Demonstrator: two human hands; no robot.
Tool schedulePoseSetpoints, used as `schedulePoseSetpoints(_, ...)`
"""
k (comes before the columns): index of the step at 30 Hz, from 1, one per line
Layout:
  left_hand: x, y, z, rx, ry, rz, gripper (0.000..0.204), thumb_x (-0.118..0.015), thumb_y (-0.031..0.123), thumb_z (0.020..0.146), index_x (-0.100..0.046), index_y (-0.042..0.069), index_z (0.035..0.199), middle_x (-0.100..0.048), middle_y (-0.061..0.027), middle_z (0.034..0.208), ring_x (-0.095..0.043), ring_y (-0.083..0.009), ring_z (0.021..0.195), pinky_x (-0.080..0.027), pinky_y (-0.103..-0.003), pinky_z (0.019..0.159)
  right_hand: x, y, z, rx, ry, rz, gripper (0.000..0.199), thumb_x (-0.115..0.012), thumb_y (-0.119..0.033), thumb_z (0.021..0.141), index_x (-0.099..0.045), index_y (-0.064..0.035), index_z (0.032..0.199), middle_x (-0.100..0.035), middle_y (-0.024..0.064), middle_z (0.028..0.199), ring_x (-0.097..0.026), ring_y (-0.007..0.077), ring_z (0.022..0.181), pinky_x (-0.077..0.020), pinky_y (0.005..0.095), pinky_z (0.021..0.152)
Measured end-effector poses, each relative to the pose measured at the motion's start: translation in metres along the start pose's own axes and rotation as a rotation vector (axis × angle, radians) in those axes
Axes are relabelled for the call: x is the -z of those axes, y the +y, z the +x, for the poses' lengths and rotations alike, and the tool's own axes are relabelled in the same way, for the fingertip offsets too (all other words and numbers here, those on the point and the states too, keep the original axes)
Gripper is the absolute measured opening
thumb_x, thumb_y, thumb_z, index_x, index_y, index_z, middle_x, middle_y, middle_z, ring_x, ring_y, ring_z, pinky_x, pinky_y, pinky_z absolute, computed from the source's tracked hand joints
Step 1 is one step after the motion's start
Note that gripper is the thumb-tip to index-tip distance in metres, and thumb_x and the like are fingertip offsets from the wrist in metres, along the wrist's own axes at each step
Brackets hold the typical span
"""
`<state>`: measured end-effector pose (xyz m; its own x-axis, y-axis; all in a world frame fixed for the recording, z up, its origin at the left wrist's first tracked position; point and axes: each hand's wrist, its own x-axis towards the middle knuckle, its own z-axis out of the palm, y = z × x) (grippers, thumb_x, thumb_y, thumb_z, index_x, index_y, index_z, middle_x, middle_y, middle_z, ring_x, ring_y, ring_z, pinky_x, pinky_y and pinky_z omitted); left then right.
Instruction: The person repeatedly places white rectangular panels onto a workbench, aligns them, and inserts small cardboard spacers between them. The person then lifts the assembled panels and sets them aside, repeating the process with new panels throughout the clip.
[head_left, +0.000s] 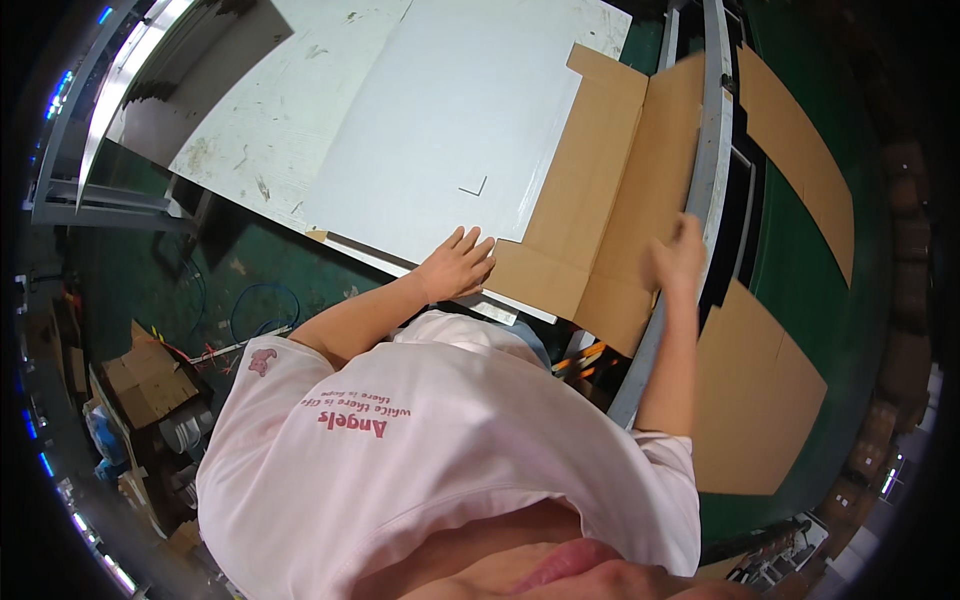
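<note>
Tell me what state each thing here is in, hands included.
Left hand: open, palm down at the near edge of the white panel.
Right hand: fingers curled by the cardboard flap, blurred; grip unclear.
White panel: lying flat.
Creased cardboard sheet: beside the panel, creased lengthwise.
Two loose cardboard pieces: apart from each other, on the green surface.
Blue hose or cable: looped on the floor.

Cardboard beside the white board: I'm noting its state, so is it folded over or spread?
Spread: the cardboard opens out on both sides of a crease, not doubled over.
</note>
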<state>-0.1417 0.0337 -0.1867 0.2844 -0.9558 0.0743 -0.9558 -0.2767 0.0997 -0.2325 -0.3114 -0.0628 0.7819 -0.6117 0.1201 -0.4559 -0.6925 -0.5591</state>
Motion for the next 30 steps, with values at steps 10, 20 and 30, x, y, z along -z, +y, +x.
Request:
schedulePoseSetpoints(10, -0.005, -0.006, -0.002, -0.009, 0.090, -0.098, 0.056, -0.069, 0.040, 0.072, -0.057, 0.008, 0.116, -0.046, -0.0112, 0.136, -0.041, -0.0336, 0.125, -0.033, -0.050, 0.105, -0.221, -0.084, -0.022, 0.344, -0.083, -0.631, 0.032, -0.071, -0.027, 0.072, -0.059, 0.0004, 0.085, -0.060, 0.0200, 0.089, -0.063, 0.0303, 0.077, -0.0544, 0.0364, 0.064)
schedulePoseSetpoints(20, -0.015, -0.076, 0.021, 0.017, 0.194, -0.555, 0.050, -0.075, 0.027, 0.066, -0.060, 0.005, 0.107, -0.051, -0.0177, 0.128, -0.044, -0.0371, 0.122, -0.031, -0.052, 0.105, -0.196, -0.075, -0.048, 0.353, 0.020, -0.341, 0.057, -0.070, -0.034, 0.077, -0.055, 0.0032, 0.117, -0.050, 0.0263, 0.125, -0.049, 0.0339, 0.109, -0.0370, 0.0433, 0.097)
schedulePoseSetpoints(30, -0.044, -0.159, 0.098, 0.655, 0.350, -0.008, 0.061, -0.054, 0.044, 0.086, -0.046, 0.012, 0.137, -0.039, -0.0101, 0.146, -0.028, -0.0277, 0.139, -0.015, -0.050, 0.113, -0.183, -0.059, -0.104, 0.734, -0.434, 0.344, 0.024, -0.073, -0.014, 0.061, -0.059, -0.0041, 0.079, -0.056, 0.0104, 0.089, -0.052, 0.0266, 0.099, -0.0312, 0.0449, 0.109)
